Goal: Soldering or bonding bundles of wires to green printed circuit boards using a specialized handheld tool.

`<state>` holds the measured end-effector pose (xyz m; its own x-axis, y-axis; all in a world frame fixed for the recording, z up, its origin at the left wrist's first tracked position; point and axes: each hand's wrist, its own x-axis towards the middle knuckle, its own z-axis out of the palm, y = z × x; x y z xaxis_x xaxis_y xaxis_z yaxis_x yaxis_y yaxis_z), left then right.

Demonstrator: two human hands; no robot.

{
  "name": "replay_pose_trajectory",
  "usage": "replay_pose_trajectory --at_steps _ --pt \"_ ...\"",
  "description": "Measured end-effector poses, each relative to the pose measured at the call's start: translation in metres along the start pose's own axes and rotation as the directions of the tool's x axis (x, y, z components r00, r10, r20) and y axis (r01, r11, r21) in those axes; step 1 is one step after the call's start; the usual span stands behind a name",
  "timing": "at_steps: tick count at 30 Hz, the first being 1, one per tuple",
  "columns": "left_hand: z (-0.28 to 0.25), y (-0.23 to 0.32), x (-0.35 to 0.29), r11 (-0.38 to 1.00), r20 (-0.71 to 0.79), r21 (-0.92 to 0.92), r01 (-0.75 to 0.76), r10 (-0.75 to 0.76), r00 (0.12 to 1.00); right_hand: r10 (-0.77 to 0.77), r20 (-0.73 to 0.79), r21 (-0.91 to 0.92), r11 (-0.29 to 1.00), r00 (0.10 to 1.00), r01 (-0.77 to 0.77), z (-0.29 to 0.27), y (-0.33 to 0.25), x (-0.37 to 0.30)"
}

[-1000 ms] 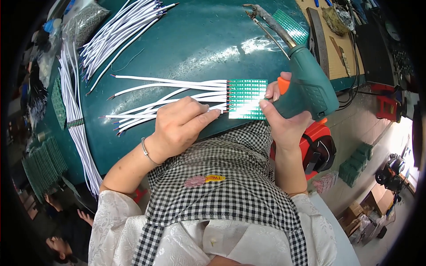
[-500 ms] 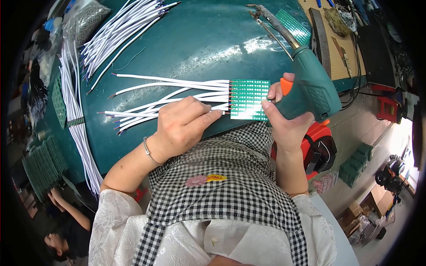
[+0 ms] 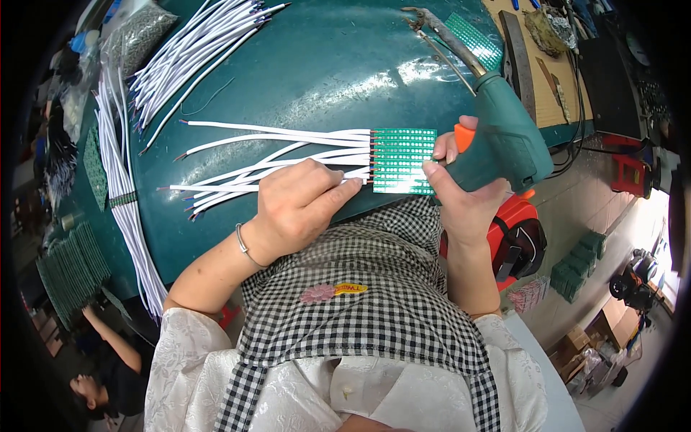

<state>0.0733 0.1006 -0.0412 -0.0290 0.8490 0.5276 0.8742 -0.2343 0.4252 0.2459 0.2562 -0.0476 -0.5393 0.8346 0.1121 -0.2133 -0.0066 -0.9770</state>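
A green circuit board (image 3: 404,162) lies flat near the table's front edge. Several white cables (image 3: 288,135) run from its left edge, their bare copper ends at the rows of pads. My left hand (image 3: 299,201) is closed, with thumb and index finger pinching the lowest white cable against that edge. My right hand (image 3: 464,191) is wrapped round the green grip of a soldering gun (image 3: 504,137) with an orange trigger, while its thumb and fingertips touch the board's right edge. The gun's metal barrel and thin feed tube point up and away, clear of the board.
Loose white cables (image 3: 191,61) are heaped at the far left, beside a tied cable bundle (image 3: 129,209). Another green board (image 3: 475,42) and a wooden panel (image 3: 554,79) with tools lie at the far right. A co-worker's arm (image 3: 115,338) shows at the lower left.
Both hands keep their hold, and the cables and board stay nearly in place. The soldering gun has shifted very slightly. At the lower left, the co-worker's arm has moved a little.
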Motion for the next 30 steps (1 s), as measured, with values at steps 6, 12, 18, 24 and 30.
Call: replay_pose_trajectory --at_steps 6,12,18,24,30 --pt "0.01 0.005 0.002 0.978 -0.059 -0.131 0.162 -0.171 0.983 0.06 -0.018 0.057 0.997 0.998 -0.058 0.001 -0.001 0.002" --pt "0.014 0.001 0.0 0.929 -0.006 -0.273 0.25 -0.261 0.965 0.048 -0.034 0.075 0.996 0.998 -0.046 0.003 0.0 0.004" --pt "0.012 -0.003 0.004 0.974 -0.018 -0.176 0.144 -0.15 0.989 0.053 -0.04 0.106 0.993 0.998 -0.049 0.005 0.001 0.008" --pt "0.011 0.0 0.007 0.999 -0.011 -0.007 0.04 -0.04 0.999 0.075 -0.062 0.08 0.994 0.995 -0.07 0.004 0.002 0.006" --pt "0.012 0.001 0.01 0.996 0.127 0.081 0.045 -0.055 0.99 -0.067 -0.169 -0.292 0.956 0.983 0.015 0.005 0.007 -0.006"
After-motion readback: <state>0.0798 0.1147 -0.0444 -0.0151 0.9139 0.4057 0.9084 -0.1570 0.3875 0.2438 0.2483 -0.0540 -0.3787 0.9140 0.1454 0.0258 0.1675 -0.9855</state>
